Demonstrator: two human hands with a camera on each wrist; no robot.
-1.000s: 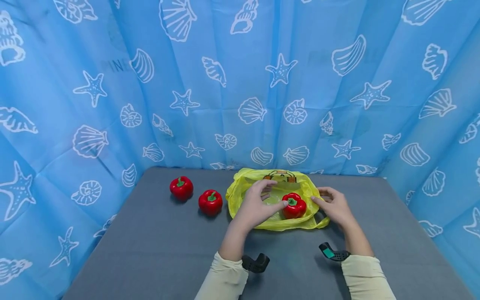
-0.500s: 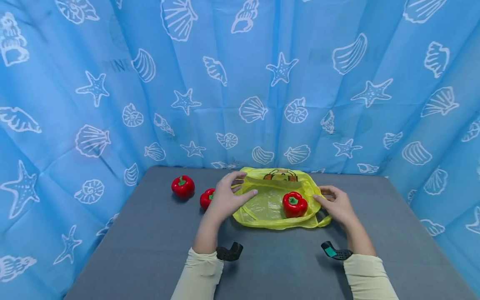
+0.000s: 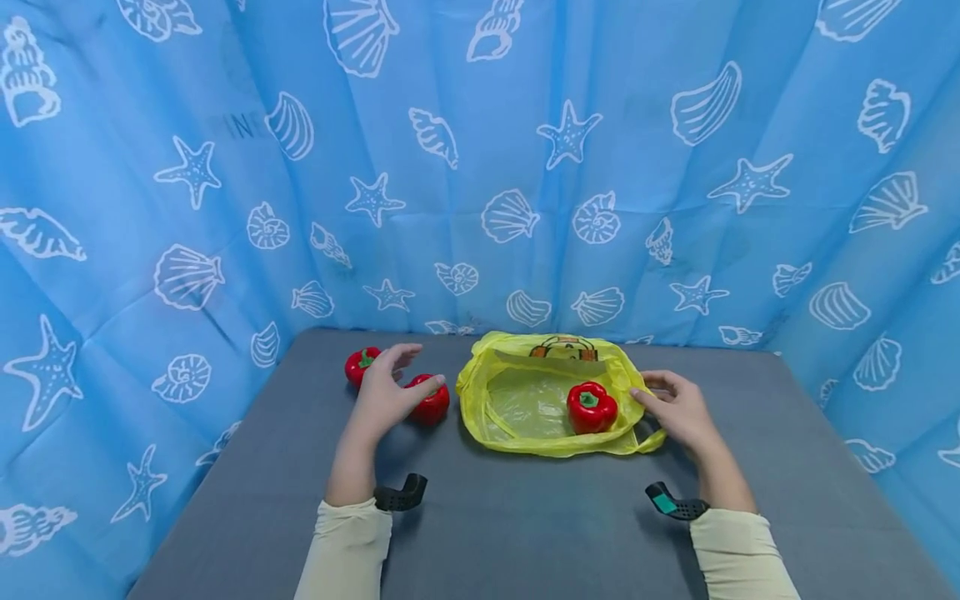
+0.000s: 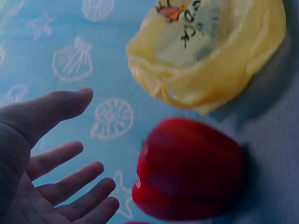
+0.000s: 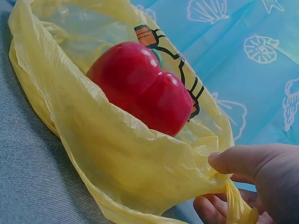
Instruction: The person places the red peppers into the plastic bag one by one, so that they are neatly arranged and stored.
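My left hand [image 3: 378, 404] is above the table with fingers spread, holding nothing. Just off its thumb sits a red bell pepper [image 3: 433, 407], partly hidden behind the hand in the head view; the left wrist view shows this bell pepper [image 4: 191, 170] beyond the fingertips. Farther left, a second bell pepper [image 3: 358, 367] is partly covered by the hand. A yellow plastic bag [image 3: 472, 408] lies with its mouth open, and another bell pepper [image 3: 592, 410] rests inside toward its right. My right hand [image 3: 681, 412] pinches the bag's right edge, a gathered handle [image 5: 236, 203] hanging between thumb and fingers.
The grey table [image 3: 525, 525] carries everything. Behind it and along the sides hangs a blue curtain [image 3: 465, 75] with white shell and starfish prints. Each wrist wears a black camera mount, such as the left one [image 3: 401, 493].
My left hand has moved left, from over the bag to above the bell peppers on the table. The right hand has stayed at the bag's edge.
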